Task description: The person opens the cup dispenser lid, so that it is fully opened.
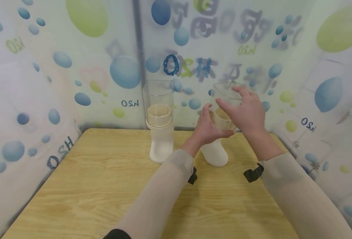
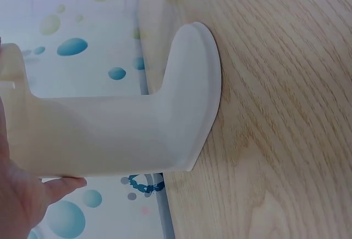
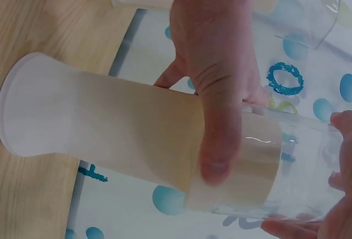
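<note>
A white boot-shaped stand [image 1: 216, 154] rises from the table at the right, with a clear plastic cylinder [image 1: 220, 92] fitted over its cream collar. My left hand [image 1: 206, 129] grips this stand at the collar; its thumb lies across the collar in the right wrist view. Higher up, my right hand [image 1: 247, 113] holds the clear cylinder, fingers spread and bent around its wall. In the left wrist view, the flared foot of the stand [image 2: 190, 96] meets the wood. To the left, a matching stand [image 1: 161, 146] bears its own clear cylinder [image 1: 158, 90] upright.
The wooden table [image 1: 104, 186] runs back to a pale wall panel [image 1: 110, 99] printed with blue and green drops. Similar panels enclose both sides. Each wrist wears a black strap, the right one [image 1: 253, 173] hanging below the sleeve.
</note>
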The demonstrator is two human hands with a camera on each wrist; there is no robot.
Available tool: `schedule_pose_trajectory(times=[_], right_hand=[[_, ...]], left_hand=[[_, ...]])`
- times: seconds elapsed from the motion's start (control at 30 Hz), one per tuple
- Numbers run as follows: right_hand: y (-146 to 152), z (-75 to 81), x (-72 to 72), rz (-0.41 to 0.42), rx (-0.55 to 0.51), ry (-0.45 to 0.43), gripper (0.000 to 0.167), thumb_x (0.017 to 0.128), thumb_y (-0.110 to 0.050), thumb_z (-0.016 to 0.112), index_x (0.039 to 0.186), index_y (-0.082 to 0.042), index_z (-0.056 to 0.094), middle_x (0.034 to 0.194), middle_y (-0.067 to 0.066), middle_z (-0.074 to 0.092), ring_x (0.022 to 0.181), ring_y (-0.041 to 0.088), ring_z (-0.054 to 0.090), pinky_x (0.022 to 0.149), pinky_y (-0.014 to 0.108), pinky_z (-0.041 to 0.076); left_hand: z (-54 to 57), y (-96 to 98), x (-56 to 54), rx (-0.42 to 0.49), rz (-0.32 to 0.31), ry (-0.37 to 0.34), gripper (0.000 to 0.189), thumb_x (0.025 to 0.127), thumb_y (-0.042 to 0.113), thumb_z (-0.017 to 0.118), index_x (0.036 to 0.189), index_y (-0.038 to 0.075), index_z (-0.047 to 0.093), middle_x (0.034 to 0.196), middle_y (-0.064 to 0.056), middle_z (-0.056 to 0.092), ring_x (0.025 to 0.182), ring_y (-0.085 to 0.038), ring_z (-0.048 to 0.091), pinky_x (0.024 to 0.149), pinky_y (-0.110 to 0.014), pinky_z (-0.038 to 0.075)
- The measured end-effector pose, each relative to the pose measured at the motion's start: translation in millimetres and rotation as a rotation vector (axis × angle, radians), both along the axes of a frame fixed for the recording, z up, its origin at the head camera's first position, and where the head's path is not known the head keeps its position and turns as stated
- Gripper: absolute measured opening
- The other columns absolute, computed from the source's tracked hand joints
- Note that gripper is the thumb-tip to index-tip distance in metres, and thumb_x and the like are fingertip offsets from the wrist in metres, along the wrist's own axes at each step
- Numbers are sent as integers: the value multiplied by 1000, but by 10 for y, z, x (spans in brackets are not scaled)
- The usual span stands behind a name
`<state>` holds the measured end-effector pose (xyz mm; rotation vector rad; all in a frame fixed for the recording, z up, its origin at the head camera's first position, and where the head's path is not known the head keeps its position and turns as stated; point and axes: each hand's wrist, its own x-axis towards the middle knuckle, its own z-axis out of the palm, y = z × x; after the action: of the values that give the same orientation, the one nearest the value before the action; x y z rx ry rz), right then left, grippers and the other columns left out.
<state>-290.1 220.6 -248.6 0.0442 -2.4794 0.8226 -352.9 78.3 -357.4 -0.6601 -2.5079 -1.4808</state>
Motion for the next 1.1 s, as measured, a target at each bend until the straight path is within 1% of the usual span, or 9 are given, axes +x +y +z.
schedule_pose_trajectory(times=[0.07,0.2,0.27,0.4,0.53,0.63,0.77,0.9,1.1], right_hand=[[-2,11,-12,8,20,4,87,93,-76,69,161,-24,57,165,21,54,134,50,59,97,68,54],[33,28,-2,17,-8,6,87,93,-77,70,161,-24,57,164,17,57,107,46,67,76,57,55],[40,33,21,17,-17,-1,88,93,-77,69,162,-24,56,165,17,55,108,47,66,79,58,55],[7,49,47,14,32,6,88,94,-77,69,163,-24,55,167,23,51,134,53,58,96,70,54],[56,70,27,6,26,-2,91,92,-79,69,163,-24,54,144,25,67,88,44,70,69,54,57],[72,80,38,19,-4,-20,92,92,-79,70,164,-24,53,147,23,66,95,43,71,74,55,58],[32,88,57,54,10,-19,92,93,-75,72,165,-21,51,172,17,45,145,52,51,103,73,51],[66,83,72,42,-19,-37,92,94,-75,72,167,-23,49,172,14,47,129,49,62,94,65,55],[41,72,106,48,62,-79,95,93,-75,71,170,-25,43,170,29,40,132,56,57,97,73,52]], left_hand=[[-3,-3,-13,7,-2,3,134,77,53,99,172,19,10,165,-15,36,137,-30,53,111,-50,54],[-5,-2,-37,30,-13,8,133,76,48,101,172,21,12,162,-14,40,133,-27,55,110,-49,55],[-6,3,-48,27,-21,5,134,75,49,101,172,22,13,162,-12,41,132,-25,55,110,-48,55],[6,3,-58,12,-29,-4,135,76,53,99,173,22,10,166,-12,37,136,-26,53,112,-49,54],[18,4,-60,16,-30,9,134,76,50,100,172,22,11,163,-13,39,133,-25,54,110,-47,54],[21,1,-65,17,-36,19,135,75,49,101,173,20,12,161,-13,41,130,-23,54,108,-45,55],[22,-19,-70,22,-33,12,135,76,48,101,173,20,11,163,-12,39,133,-24,53,111,-46,53],[9,-18,-76,12,-38,13,134,76,50,100,172,21,12,161,-12,41,131,-24,54,108,-44,55],[-5,-24,-63,11,-57,-28,134,78,52,99,173,22,9,165,-11,36,137,-25,52,111,-45,53]])
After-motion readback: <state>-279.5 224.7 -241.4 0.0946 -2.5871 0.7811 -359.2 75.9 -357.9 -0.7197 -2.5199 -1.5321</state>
